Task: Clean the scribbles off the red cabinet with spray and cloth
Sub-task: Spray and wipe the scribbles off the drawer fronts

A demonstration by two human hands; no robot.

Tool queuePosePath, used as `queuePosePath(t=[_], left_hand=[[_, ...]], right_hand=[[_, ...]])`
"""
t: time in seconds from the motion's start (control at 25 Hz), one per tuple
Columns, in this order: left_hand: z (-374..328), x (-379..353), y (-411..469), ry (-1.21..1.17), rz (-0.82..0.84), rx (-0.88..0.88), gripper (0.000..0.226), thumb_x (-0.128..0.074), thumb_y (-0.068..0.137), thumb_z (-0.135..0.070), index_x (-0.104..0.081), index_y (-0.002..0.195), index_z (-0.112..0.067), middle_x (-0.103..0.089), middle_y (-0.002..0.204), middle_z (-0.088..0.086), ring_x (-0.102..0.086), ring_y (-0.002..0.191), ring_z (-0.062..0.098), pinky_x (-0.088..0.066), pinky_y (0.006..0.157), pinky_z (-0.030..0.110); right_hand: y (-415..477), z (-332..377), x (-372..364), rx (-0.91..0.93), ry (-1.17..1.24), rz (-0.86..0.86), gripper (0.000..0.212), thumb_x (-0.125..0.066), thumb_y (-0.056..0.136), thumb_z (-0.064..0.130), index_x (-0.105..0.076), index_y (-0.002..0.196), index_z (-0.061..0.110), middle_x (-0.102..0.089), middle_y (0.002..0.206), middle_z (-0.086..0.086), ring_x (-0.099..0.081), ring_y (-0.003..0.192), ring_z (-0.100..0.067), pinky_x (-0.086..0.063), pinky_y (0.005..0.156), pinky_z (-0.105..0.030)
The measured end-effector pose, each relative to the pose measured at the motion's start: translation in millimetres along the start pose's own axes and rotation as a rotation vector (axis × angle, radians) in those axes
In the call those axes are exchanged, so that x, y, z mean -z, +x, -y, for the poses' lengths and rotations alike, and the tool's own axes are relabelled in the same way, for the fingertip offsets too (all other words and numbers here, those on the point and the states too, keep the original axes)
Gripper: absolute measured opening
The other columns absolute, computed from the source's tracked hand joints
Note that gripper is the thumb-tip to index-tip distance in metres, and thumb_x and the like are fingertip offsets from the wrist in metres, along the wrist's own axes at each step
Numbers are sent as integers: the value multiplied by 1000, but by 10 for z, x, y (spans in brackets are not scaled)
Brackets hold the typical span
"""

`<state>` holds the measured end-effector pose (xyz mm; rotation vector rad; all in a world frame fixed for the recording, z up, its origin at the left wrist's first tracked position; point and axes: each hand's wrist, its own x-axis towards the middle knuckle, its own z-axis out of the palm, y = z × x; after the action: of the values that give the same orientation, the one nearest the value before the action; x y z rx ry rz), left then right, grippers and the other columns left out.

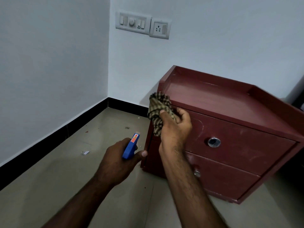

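Note:
The red cabinet (238, 129) stands on the floor against the wall, with two drawers and round metal knobs. Faint pale marks show on the upper drawer front. My right hand (176, 127) grips a bunched checked cloth (158, 109) and holds it against the cabinet's upper left front corner. My left hand (120, 160) grips a blue spray bottle (131, 145) by its head, low and just left of the cabinet; the bottle's body is hidden behind the hand.
The grey tiled floor (65, 178) has small scraps and specks on it. White walls with a black skirting meet in a corner to the left. A switch panel and socket (143, 24) sit on the wall above.

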<state>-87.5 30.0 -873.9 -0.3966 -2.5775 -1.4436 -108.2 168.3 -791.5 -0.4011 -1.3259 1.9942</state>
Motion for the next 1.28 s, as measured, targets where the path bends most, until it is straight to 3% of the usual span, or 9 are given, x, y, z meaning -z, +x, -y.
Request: queuePosePath(t=[0.16, 0.32, 0.44, 0.6, 0.84, 1.04, 1.28], left_hand=[[-11, 10, -10, 0, 1, -13, 64, -59, 70, -73, -60, 110, -23, -65, 95, -9, -68, 83, 11, -58, 79, 33], [8, -8, 8, -13, 11, -3, 66, -58, 70, -73, -60, 112, -22, -64, 94, -8, -67, 84, 11, -59, 79, 33], [6, 5, 5, -16, 12, -4, 68, -58, 69, -74, -60, 112, -22, -65, 95, -7, -68, 83, 12, -60, 80, 36], [2, 14, -16, -17, -3, -17, 64, -60, 70, -73, -61, 110, -22, -66, 95, -7, -68, 82, 12, -60, 78, 36], [-4, -21, -18, -12, 13, -16, 67, -59, 70, -70, -61, 114, -20, -66, 99, -5, -68, 84, 13, -59, 80, 36], [14, -25, -19, -17, -1, -11, 65, -59, 67, -76, -61, 106, -24, -67, 93, -8, -69, 81, 13, -59, 78, 36], [32, -58, -13, -2, 22, -12, 64, -60, 69, -76, -60, 107, -25, -65, 94, -11, -69, 82, 12, -60, 78, 36]], right_hand=[[-15, 20, -18, -2, 3, 6, 45, -81, 84, -1, -63, 123, 12, -77, 95, -9, -73, 77, -16, -61, 65, -25], [66, 251, -209, 124, 37, 59, 45, -79, 86, 0, -59, 122, 17, -75, 93, -8, -71, 73, -12, -55, 62, -20], [72, 125, -140, 57, 42, 37, 46, -78, 86, -2, -59, 125, 14, -78, 102, -10, -75, 80, -14, -57, 65, -21], [-14, -177, 86, -21, -24, -3, 44, -79, 85, -2, -63, 123, 11, -79, 96, -7, -76, 80, -18, -60, 65, -25], [34, -83, 58, 34, 72, 24, 47, -80, 85, -2, -61, 126, 12, -79, 101, -10, -77, 84, -19, -63, 72, -29], [9, -427, 394, -62, -1, -87, 46, -81, 84, -2, -62, 124, 11, -79, 104, -10, -77, 84, -17, -58, 67, -22], [91, -188, 363, 14, 79, -29, 46, -80, 86, -1, -61, 125, 14, -79, 102, -6, -77, 84, -12, -57, 69, -18]])
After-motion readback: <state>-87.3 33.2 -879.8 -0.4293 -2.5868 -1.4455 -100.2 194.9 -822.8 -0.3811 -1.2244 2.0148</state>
